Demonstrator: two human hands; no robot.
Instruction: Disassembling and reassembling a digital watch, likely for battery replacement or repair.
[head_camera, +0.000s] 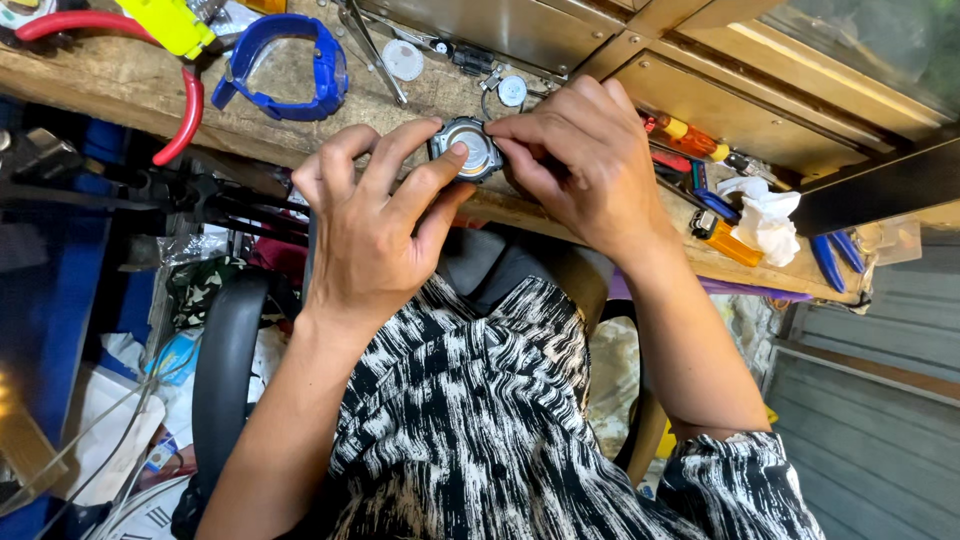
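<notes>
Small watch-repair workshop or stall. Worn wooden bench (120, 90) strewn with tools: red-handled pliers (185, 115), tweezers (375, 50), screwdrivers (690, 135), blue-handled cutters (835, 255). Blue watch strap (290, 70), loose round watch parts (405, 60), crumpled tissue (765, 215) among them. Clock face (150, 515) lies below bench amid clutter. Metal-framed display case (700, 100) at bench back.

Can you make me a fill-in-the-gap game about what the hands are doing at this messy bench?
1. Both hands hold a small round ____ watch case at the edge of the wooden bench.
2. The watch strap lying on the bench is ____ in colour.
3. The left hand presses its ____ on the case.
4. The pliers near the strap have ____ handles.

Missing words: metal; blue; thumb; red
</notes>
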